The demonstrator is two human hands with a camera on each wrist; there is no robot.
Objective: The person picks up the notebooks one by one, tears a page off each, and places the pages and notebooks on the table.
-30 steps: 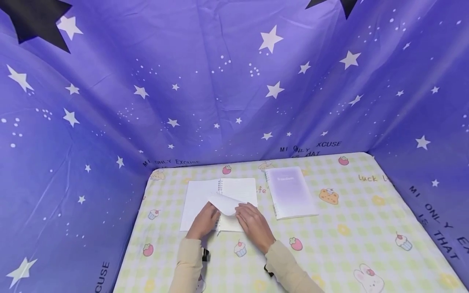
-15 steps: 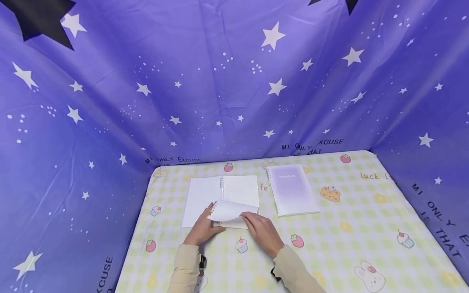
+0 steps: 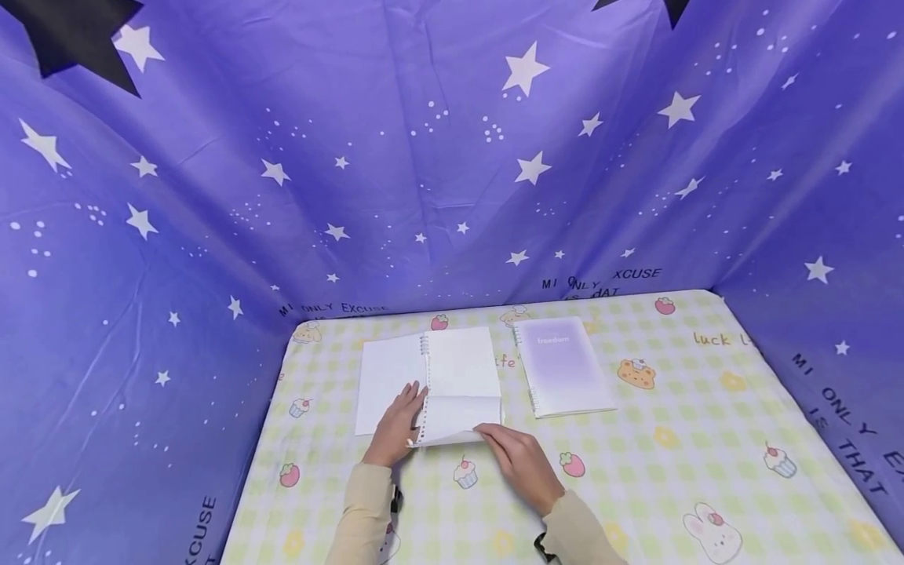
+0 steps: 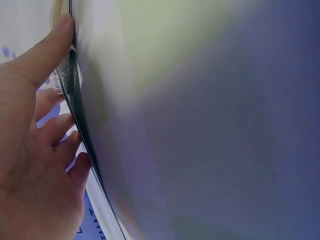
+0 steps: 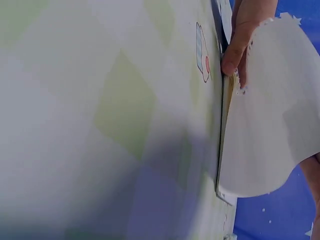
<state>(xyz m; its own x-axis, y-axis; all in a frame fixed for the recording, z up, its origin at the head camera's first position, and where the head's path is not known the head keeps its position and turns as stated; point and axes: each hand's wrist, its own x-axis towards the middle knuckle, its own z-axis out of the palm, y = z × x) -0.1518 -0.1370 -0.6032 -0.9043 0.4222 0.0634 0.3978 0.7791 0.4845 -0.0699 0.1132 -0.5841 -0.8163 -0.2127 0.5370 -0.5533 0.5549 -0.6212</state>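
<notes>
An open spiral notebook (image 3: 391,361) lies on the table, its coil (image 3: 424,345) down the middle. Over its right half is a white sheet of paper (image 3: 462,361) with a row of holes along its left edge, bent across its lower part. My right hand (image 3: 526,463) pinches the sheet's near right corner. In the right wrist view the sheet (image 5: 280,105) curves up, its holed edge clear of the coil near the thumb. My left hand (image 3: 395,424) presses the notebook by the coil, fingers fairly straight, its thumb (image 4: 47,52) at the near edge.
To the right lies a closed purple spiral notebook (image 3: 565,373) marked "freedom". A checked cloth (image 3: 636,486) with printed cupcakes, strawberries and animals covers the table. Purple starry curtains (image 3: 424,157) stand round its back and sides.
The sheet's holed edge has come away from the coil, and the sheet now lies flatter over the right half. My right hand has moved toward me and slightly right; my left stays by the coil.
</notes>
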